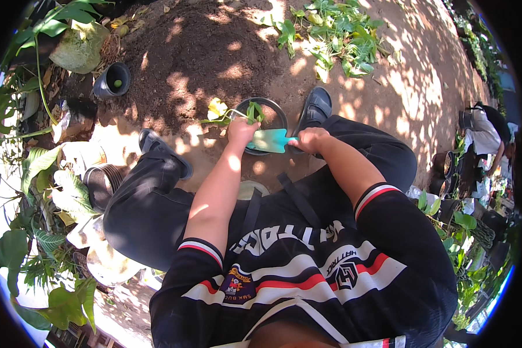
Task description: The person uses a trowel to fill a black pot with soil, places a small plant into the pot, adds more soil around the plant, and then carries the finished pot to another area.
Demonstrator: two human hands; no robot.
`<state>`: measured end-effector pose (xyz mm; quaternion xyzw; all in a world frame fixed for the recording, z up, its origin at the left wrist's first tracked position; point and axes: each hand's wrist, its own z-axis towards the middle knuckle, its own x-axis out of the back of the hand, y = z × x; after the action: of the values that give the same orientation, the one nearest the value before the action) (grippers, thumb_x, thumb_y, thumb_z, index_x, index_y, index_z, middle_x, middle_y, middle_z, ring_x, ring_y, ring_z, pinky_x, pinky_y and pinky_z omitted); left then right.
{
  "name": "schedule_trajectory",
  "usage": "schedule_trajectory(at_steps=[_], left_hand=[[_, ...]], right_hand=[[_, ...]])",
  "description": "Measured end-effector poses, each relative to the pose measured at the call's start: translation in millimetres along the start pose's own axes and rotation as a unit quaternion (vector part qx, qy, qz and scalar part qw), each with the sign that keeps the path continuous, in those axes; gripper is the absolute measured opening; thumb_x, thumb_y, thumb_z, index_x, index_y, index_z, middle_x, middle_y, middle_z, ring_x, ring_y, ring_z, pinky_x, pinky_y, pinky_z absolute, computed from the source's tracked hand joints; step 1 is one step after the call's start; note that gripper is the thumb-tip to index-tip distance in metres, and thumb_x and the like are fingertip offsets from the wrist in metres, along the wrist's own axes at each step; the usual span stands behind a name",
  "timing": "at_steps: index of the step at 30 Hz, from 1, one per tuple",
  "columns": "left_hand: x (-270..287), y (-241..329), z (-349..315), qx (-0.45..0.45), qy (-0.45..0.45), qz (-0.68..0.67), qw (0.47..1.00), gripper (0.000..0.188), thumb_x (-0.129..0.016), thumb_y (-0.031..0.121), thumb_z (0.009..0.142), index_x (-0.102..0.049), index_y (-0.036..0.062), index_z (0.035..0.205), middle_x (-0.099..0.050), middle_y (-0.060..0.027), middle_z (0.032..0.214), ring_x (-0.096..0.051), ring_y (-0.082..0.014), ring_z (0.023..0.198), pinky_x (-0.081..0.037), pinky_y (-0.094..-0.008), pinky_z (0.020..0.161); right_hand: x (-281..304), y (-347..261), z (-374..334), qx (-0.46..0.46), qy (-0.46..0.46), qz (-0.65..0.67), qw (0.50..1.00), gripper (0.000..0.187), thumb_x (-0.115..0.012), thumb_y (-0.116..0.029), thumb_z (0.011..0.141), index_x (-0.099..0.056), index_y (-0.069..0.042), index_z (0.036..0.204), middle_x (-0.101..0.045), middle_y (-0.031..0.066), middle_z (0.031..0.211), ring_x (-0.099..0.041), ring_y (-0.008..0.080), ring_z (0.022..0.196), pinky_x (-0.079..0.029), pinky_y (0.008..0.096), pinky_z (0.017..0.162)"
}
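Note:
My right hand [312, 140] is wrapped round the handle of a turquoise hand trowel [269, 141], its blade pointing left over a round black pot [282, 113]. Closed on a leafy plant cutting [253, 112], my left hand [242, 132] is above the pot's left side. Green leaves stick up past its fingers, and a yellowish leaf [217, 109] spreads out to the left. The trowel's tip lies beside the left hand; whether they touch I cannot tell. Hand and blade hide much of the pot's inside.
Dark loose soil [174, 58] is heaped beyond the pot. Cut green leaves [342, 37] lie at the far right of it. A small black pot [111, 80] lies tipped at the left, near stacked black pots [101, 182]. Another person [486, 130] bends over at the far right.

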<state>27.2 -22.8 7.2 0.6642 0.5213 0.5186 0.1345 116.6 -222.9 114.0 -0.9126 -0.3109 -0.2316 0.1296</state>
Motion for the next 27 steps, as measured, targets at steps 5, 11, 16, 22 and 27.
schedule_trajectory(at_steps=[5,11,16,22,27], left_hand=[[0.0,0.1,0.1,-0.01,0.034,0.08,0.996,0.041,-0.067,0.04,0.066,-0.063,0.0004,0.072,-0.061,-0.0192,0.081,-0.058,-0.0337,0.076,-0.045,-0.0401,0.07],[2.5,6.0,-1.9,0.012,0.015,-0.013,1.0,0.036,-0.065,0.04,0.068,-0.066,0.0053,0.078,-0.062,-0.0175,0.077,-0.06,-0.0336,0.074,-0.046,-0.0405,0.068],[5.3,5.8,-1.6,-0.001,0.02,0.015,1.0,0.034,-0.065,0.039,0.068,-0.066,0.0066,0.079,-0.062,-0.0171,0.078,-0.06,-0.033,0.074,-0.046,-0.0402,0.067],[4.2,5.1,-5.6,0.0,0.033,0.001,0.999,0.036,-0.067,0.036,0.068,-0.063,0.0008,0.069,-0.06,-0.0179,0.071,-0.058,-0.0328,0.066,-0.045,-0.0393,0.063],[-0.6,-3.0,-3.8,-0.001,0.036,-0.037,0.999,0.031,-0.068,0.033,0.067,-0.064,0.003,0.071,-0.06,-0.0158,0.071,-0.059,-0.0306,0.068,-0.045,-0.0379,0.064]], right_hand=[[6.9,3.7,-1.8,0.013,0.049,-0.017,0.999,0.065,-0.031,-0.062,0.083,-0.065,-0.007,0.086,-0.064,0.0127,0.088,-0.058,0.0317,0.091,-0.046,0.0403,0.076],[33.1,28.2,-9.1,0.033,0.065,-0.112,0.991,0.064,-0.033,-0.064,0.082,-0.066,-0.01,0.089,-0.064,0.0106,0.094,-0.059,0.0288,0.093,-0.046,0.0385,0.077],[46.4,29.1,-2.2,0.028,0.06,-0.157,0.985,0.064,-0.034,-0.064,0.081,-0.065,-0.01,0.093,-0.064,0.0101,0.096,-0.059,0.0275,0.094,-0.046,0.0384,0.079],[43.4,31.6,7.5,0.06,0.069,-0.158,0.983,0.064,-0.039,-0.065,0.079,-0.065,-0.008,0.091,-0.064,0.012,0.092,-0.06,0.0284,0.091,-0.046,0.0374,0.077],[36.8,26.5,9.3,0.031,0.049,-0.156,0.986,0.066,-0.037,-0.066,0.078,-0.063,-0.009,0.097,-0.063,0.0115,0.098,-0.059,0.027,0.095,-0.046,0.0368,0.079]])
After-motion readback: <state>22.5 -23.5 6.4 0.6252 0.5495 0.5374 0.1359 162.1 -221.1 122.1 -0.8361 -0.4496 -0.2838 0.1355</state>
